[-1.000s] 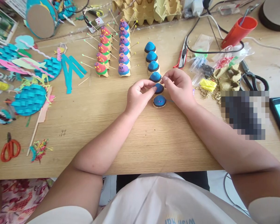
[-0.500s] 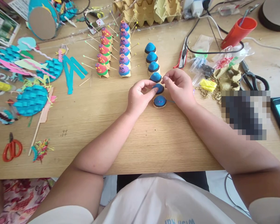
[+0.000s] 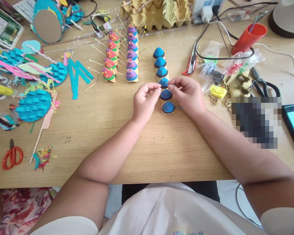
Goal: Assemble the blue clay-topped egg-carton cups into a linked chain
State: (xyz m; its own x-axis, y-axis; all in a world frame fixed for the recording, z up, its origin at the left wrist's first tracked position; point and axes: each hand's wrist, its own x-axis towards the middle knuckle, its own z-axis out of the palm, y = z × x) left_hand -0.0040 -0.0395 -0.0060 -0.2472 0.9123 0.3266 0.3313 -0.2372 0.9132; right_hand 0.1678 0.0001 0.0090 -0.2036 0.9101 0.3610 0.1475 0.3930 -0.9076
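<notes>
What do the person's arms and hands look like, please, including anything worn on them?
The left hand and right hand are bare: no gloves, rings or watch show. The left arm and right arm are uncovered past the elbows. Short off-white sleeves cover the upper arms, matching a white shirt with light blue print.

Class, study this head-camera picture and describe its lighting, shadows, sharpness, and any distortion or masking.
Head view: the light is soft and even, with only faint shadows under the left hand and right hand. Head view: the forearms swell toward the bottom corners, a wide-lens stretch. Head view: the hands and blue domes are sharp. Head view: a pixelated patch masks something at the right.
</notes>
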